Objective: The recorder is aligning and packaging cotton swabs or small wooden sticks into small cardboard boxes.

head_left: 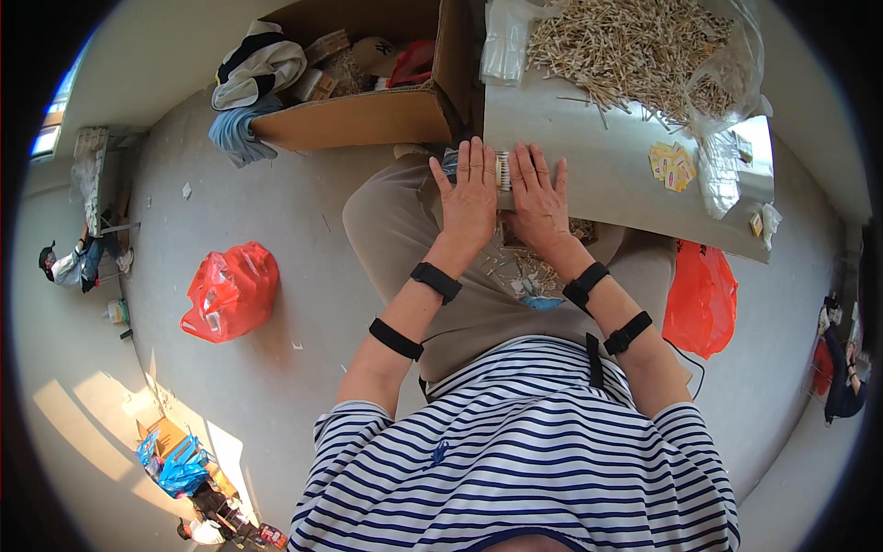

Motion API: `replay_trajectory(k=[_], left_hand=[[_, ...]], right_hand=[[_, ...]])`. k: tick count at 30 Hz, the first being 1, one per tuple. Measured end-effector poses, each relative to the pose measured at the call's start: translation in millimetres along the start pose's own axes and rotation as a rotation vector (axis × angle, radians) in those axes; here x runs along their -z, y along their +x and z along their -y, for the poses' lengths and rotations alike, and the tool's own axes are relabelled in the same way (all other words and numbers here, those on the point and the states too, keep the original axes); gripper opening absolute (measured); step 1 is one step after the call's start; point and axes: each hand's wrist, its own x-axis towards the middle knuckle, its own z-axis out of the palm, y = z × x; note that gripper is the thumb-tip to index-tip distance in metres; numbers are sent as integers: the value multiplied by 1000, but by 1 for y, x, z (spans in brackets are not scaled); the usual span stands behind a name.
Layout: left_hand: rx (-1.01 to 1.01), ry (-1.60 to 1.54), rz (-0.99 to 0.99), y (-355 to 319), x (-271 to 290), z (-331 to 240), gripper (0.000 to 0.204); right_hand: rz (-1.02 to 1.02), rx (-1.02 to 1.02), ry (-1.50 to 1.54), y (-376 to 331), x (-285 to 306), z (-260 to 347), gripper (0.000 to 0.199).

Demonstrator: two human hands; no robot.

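My left hand (469, 198) and my right hand (538, 198) lie side by side, palms down, at the near edge of a grey board (598, 170) resting across my lap. Between and under the fingers sits a small bundle of thin pale sticks (503, 170) with a dark wrapper at its left end; both hands press on it. A big loose heap of the same sticks (625, 46) covers the board's far end. Several sticks and scraps lie on my lap (524, 271) below the hands.
An open cardboard box (368, 115) with clothes and a cap stands at the far left. Clear plastic bags (727, 83) and small yellow packets (671, 166) lie on the board's right. A red bag (230, 290) and an orange bag (704, 294) sit on the floor. Other people sit at both sides.
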Motion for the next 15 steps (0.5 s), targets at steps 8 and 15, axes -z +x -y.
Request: replay_trajectory(k=[8, 15], left_hand=[[610, -916, -236, 13, -1, 55, 56], [967, -1226, -233, 40, -53, 45, 49]], right_hand=[[39, -45, 84, 4, 17, 18, 127], [35, -42, 74, 17, -7, 21, 131]])
